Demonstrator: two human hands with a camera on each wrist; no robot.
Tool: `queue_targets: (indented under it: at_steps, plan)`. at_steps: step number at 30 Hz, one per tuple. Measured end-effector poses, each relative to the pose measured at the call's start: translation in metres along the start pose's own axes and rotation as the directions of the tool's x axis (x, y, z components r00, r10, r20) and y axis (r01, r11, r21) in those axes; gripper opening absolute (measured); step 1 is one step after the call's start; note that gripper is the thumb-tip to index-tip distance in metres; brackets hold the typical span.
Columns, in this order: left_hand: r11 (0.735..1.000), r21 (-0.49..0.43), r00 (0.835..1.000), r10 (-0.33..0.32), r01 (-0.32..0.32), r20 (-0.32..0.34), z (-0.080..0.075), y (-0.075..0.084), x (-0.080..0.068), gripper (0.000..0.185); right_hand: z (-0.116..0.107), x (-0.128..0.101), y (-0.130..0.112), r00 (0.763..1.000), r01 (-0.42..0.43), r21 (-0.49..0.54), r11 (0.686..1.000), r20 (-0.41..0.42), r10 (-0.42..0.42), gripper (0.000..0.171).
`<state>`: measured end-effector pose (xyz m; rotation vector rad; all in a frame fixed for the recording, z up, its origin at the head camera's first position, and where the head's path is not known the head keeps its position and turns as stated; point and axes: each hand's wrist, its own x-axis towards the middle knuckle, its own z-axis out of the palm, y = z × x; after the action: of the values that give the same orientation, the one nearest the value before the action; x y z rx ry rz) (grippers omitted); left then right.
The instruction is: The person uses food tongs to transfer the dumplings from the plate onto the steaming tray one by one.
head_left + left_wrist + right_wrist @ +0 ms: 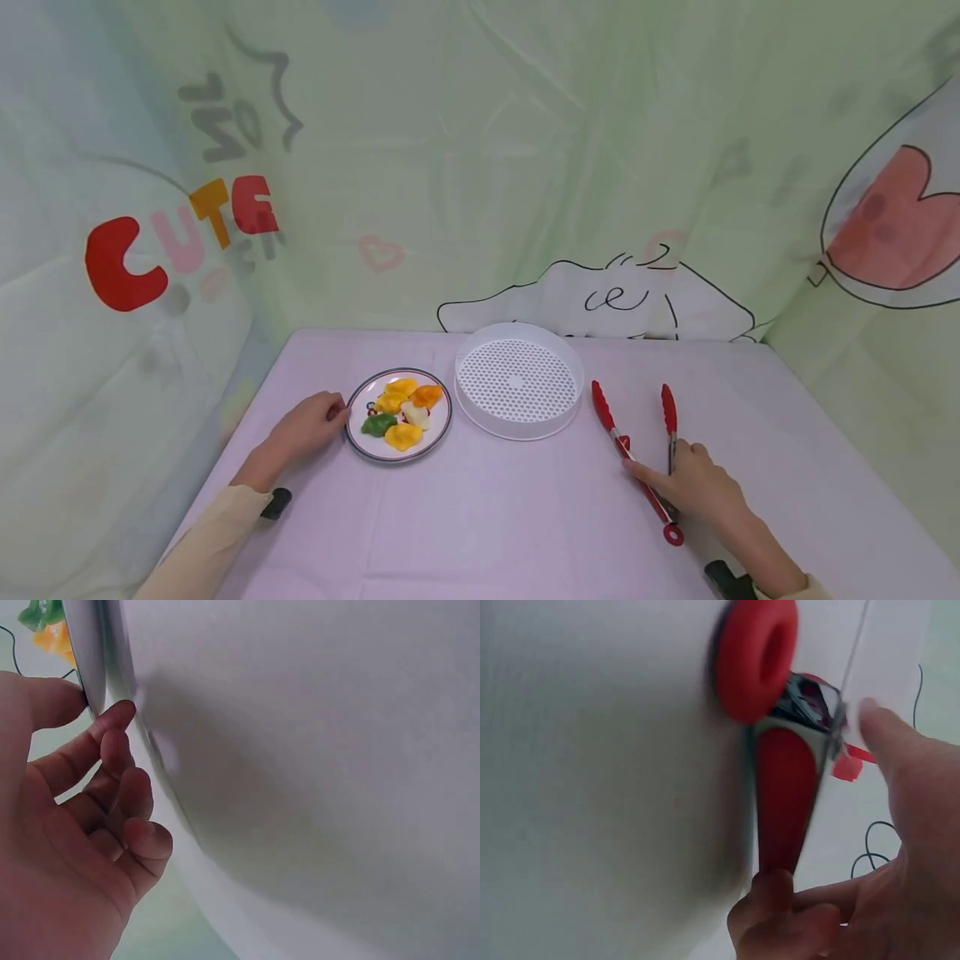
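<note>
My left hand (311, 427) pinches the left rim of a round white plate (362, 443), thumb on top and index finger at the edge in the left wrist view. On the plate lie several dumplings (402, 436) in yellow, orange, green and white. At the right, my right hand (708, 486) holds red-and-metal tongs (602, 407) with their arms spread apart. The right wrist view shows fingers curled round one red handle (786, 795) and the thumb by the other arm. A red ring sits at the tongs' hinge end. Between plate and tongs stands a white steamer basket (517, 427) with a perforated bottom.
A pale lilac cloth (480, 517) covers the table. Behind and beside it hang printed fabric walls (450, 167) close to the table's back edge. Dark straps (277, 503) are on both wrists.
</note>
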<state>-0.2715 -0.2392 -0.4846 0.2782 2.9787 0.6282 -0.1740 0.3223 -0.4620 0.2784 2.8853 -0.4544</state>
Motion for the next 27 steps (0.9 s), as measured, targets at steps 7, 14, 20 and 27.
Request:
queue_targets:
  at_steps: [7,14,20,27]
  plan:
    - [0.999,-0.026,0.999,-0.034,0.035,0.016,0.004,0.0,0.001,0.017,0.006,-0.004,-0.003,0.999,-0.009,0.03,1.0,-0.038,0.01,0.104]
    - [0.999,-0.032,1.0,-0.029,0.029,0.01,0.001,0.002,0.003,0.018,-0.01,-0.005,0.0,0.994,0.026,0.096,0.995,-0.106,-0.016,0.091]
    - [0.999,-0.033,0.999,-0.038,0.038,0.008,0.0,0.005,0.001,0.018,-0.017,-0.007,-0.003,0.991,0.071,0.21,0.975,-0.129,-0.044,0.069]
    - [0.999,-0.036,0.999,-0.038,0.037,-0.004,-0.001,0.008,-0.002,0.018,-0.016,-0.028,-0.048,0.944,0.303,0.318,0.898,-0.227,-0.238,0.071]
